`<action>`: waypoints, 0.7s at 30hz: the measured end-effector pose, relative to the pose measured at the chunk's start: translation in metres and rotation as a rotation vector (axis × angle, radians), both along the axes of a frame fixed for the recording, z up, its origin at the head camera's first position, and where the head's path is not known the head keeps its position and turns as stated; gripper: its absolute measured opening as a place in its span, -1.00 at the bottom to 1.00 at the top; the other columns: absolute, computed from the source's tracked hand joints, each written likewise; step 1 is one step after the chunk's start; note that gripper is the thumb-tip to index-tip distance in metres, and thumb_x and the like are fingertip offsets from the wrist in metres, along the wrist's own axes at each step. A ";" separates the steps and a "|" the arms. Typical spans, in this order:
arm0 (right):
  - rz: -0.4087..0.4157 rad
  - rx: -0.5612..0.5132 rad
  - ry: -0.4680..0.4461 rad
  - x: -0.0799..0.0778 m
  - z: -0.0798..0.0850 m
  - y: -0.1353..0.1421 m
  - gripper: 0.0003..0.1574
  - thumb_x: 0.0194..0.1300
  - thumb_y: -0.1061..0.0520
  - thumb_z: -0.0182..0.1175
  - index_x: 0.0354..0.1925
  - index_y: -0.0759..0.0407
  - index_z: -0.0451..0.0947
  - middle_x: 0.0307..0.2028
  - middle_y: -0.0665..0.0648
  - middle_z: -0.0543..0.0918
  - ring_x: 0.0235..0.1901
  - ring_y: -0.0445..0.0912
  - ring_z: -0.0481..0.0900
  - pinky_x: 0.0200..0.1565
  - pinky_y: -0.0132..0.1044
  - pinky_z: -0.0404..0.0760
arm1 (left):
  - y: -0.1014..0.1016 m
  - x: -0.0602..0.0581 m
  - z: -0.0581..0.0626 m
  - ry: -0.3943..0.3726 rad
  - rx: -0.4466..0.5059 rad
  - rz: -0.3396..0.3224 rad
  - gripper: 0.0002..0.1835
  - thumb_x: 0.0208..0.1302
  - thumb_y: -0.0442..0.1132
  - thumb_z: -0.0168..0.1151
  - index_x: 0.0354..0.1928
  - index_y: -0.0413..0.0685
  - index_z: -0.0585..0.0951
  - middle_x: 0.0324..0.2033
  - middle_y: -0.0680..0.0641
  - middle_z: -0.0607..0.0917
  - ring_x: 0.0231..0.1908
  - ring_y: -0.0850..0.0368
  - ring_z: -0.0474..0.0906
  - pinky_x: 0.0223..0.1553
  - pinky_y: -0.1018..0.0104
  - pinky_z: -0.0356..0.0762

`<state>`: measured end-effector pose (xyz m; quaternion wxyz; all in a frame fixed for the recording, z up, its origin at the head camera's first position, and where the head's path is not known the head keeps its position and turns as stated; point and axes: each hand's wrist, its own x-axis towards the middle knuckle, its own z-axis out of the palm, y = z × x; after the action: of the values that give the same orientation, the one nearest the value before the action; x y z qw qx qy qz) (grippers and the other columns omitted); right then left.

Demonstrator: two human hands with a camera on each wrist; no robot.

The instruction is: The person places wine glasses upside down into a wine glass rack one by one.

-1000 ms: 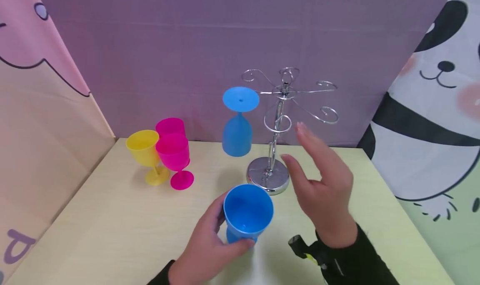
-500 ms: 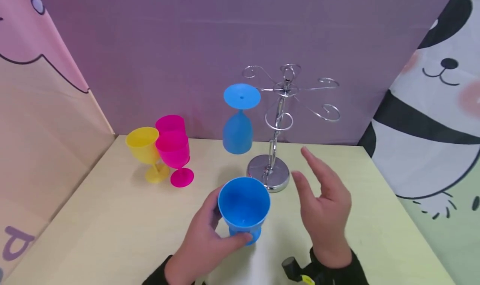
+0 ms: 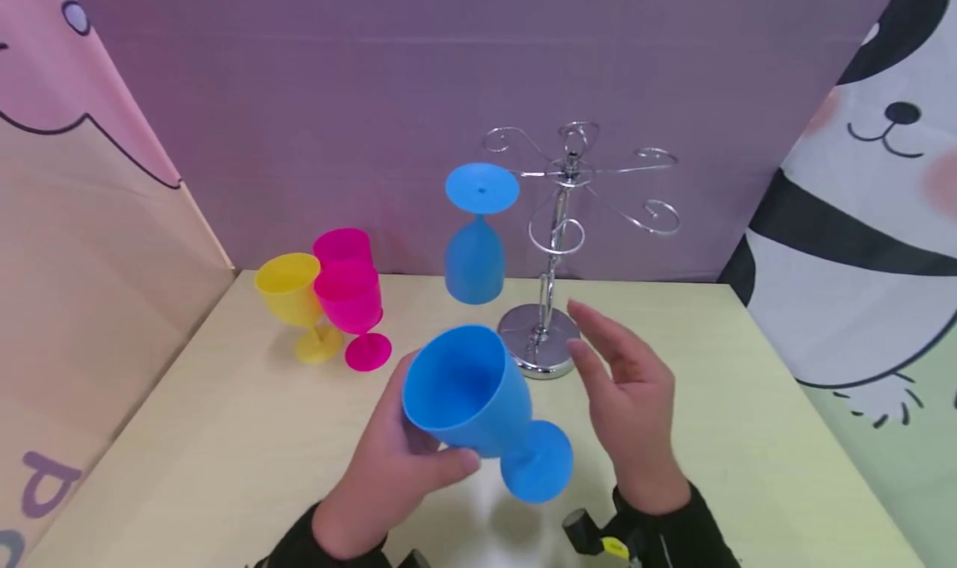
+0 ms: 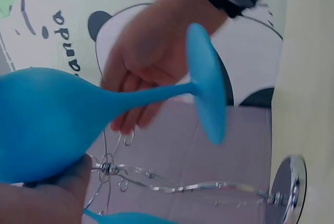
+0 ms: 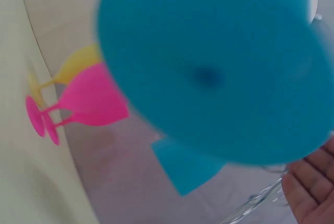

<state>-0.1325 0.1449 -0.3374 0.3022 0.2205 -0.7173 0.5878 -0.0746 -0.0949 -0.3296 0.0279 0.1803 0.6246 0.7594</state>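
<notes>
Tipping sideways in the left hand (image 3: 385,464), the held cup (image 3: 499,412) now leans, its foot (image 3: 544,472) swung out toward the right hand (image 3: 634,414); half a second ago it was nearly upright, foot under bowl. The left hand grasps this blue cup round the bowl, above the table (image 3: 217,443) and in front of the metal rack (image 3: 540,348), well short of the back edge. The right hand grasps nothing, thumb apart from fingers, near the foot without visible contact. That turn, I judge, leaves stem and foot unobstructed on the right hand's side. A hanging cup (image 3: 475,262), also blue, is upside down at a rack arm; two pink cups (image 3: 349,301) and a yellow cup (image 3: 290,301) stand toward the back left corner.
</notes>
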 end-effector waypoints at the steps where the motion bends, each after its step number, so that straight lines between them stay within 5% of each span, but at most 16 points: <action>1: 0.045 -0.031 -0.036 -0.001 -0.003 0.001 -0.51 0.41 0.45 0.22 0.28 0.36 0.55 0.20 0.23 0.66 0.25 0.02 0.59 0.24 -0.24 0.54 | 0.000 0.001 0.001 -0.012 0.019 -0.017 -0.11 0.21 -0.21 0.52 0.48 -0.02 0.19 0.35 -0.14 0.44 0.33 -0.28 0.37 0.17 -0.12 0.57; 7: 0.302 -0.185 -0.213 -0.010 -0.021 0.001 -0.62 0.53 0.40 0.09 0.24 0.43 0.55 0.14 0.16 0.71 0.20 0.02 0.64 0.25 -0.15 0.54 | 0.001 0.007 -0.001 -0.149 0.127 -0.074 -0.13 0.30 -0.09 0.46 0.51 0.01 0.18 0.37 -0.19 0.42 0.32 -0.27 0.39 0.20 -0.14 0.53; 13: 0.537 -0.324 -0.304 -0.010 -0.031 -0.009 -0.64 0.55 0.36 0.07 0.17 0.22 0.67 0.08 0.13 0.74 0.15 0.05 0.68 0.24 -0.04 0.54 | 0.004 0.009 -0.008 -0.132 0.233 -0.121 -0.08 0.34 0.10 0.38 0.54 0.01 0.09 0.39 -0.24 0.36 0.33 -0.29 0.36 0.23 -0.14 0.50; 16: 0.594 -0.360 -0.326 -0.008 -0.032 -0.015 -0.64 0.53 0.32 0.12 0.11 0.06 0.73 0.05 0.07 0.76 0.12 0.01 0.70 0.23 -0.07 0.56 | 0.005 0.009 -0.013 -0.113 0.278 -0.145 -0.04 0.33 0.16 0.37 0.55 0.03 0.06 0.39 -0.24 0.34 0.34 -0.28 0.34 0.26 -0.13 0.47; 21: 0.564 -0.369 -0.324 -0.004 -0.034 -0.021 -0.74 0.42 0.23 0.29 -0.04 -0.06 0.80 -0.09 0.01 0.80 -0.02 -0.09 0.75 0.06 -0.17 0.68 | 0.008 0.006 -0.018 -0.076 0.406 -0.132 -0.07 0.30 0.13 0.43 0.52 0.04 0.13 0.37 -0.22 0.36 0.34 -0.23 0.34 0.32 -0.09 0.42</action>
<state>-0.1362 0.1235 -0.3713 0.0455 0.2553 -0.5490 0.7946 -0.0682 -0.0864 -0.3480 0.0644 0.1941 0.4441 0.8723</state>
